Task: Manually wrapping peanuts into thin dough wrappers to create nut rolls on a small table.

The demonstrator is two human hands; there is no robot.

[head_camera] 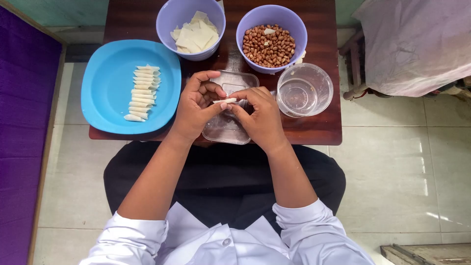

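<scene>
Far left: purple fabric panel [24, 122] along the frame edge, pale tiled floor [392, 162] below and around. Dark brown wooden bench [319, 130] carries everything. On its left end, a round bright-blue plastic plate [105, 105], overhanging the bench edge a bit; on it a column of small white rolled dough pieces [142, 92], stacked side by side, tips pointing left.

Above and right of the plate, a lilac plastic bowl [169, 22] holding flat pale dough squares [196, 34].

Centre: left hand [196, 110] and right hand [262, 118] meet over a clear rectangular plastic tray [225, 132] lying on the bench near its front edge. Between them, one thin white dough roll [224, 100], held level just above the tray. Left fingers [218, 105] pinched closed on the roll's left part, thumb and forefinger tips pressing it. Right fingers [240, 95] also pinched closed on its right end. Fingertips of both hands nearly touching each other.

Right of centre, top: second lilac plastic bowl [245, 29] full of red-brown peanuts [269, 46]. Just below-right of it, a clear round plastic container [305, 90], contents hard to tell, near the right hand, not touching.

Far right: pinkish-white cloth [417, 44] draped over furniture beside the bench.

Bottom: white sleeves [299, 221], dark lap.
</scene>
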